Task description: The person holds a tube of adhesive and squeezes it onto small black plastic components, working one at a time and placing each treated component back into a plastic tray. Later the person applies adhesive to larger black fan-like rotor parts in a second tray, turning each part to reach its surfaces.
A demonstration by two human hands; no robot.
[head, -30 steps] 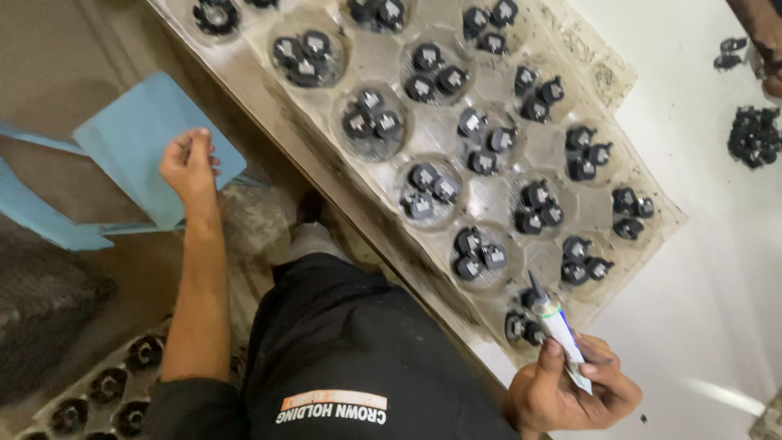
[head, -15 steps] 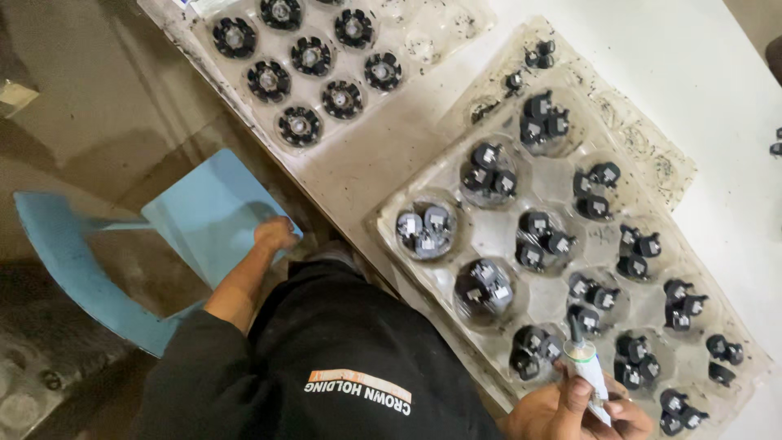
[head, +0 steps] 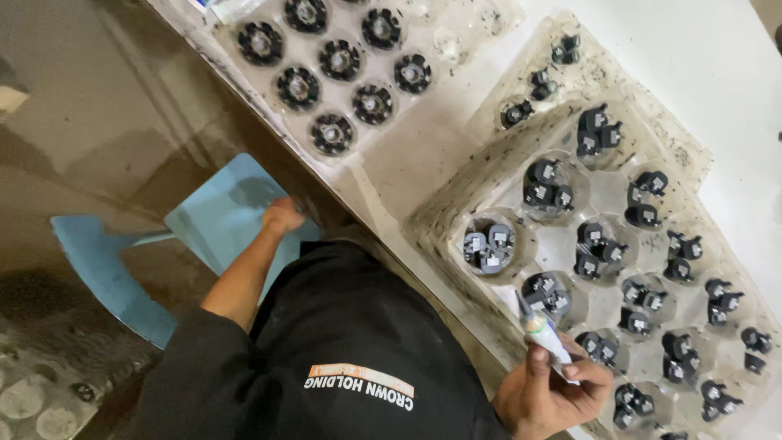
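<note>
A: Right hand (head: 547,391) first. We note it closed around a small white tube (head: 544,334), fingers wrapped low on the body, nozzle end free.

B: Axis?

A: The tube's long axis runs up and away from the hand, tilted slightly left, nozzle toward the clear moulded tray (head: 607,195) on the bench (head: 733,49). The nearest pocket of small black parts (head: 547,295) lies just beyond the tip; whether tip and parts touch, we cannot tell.

B: Left hand?

A: Left hand (head: 283,217) is well apart, off the bench edge on the far side of our body from the tube, resting against a light blue stool seat (head: 213,213). Fingers look curled; whether they grip anything we cannot tell.

B: So the right is the nearer hand to the tray.

A: By a wide margin. Further out beyond the left hand, a second tray (head: 456,33) holds round black discs (head: 332,133), one per pocket.
</note>
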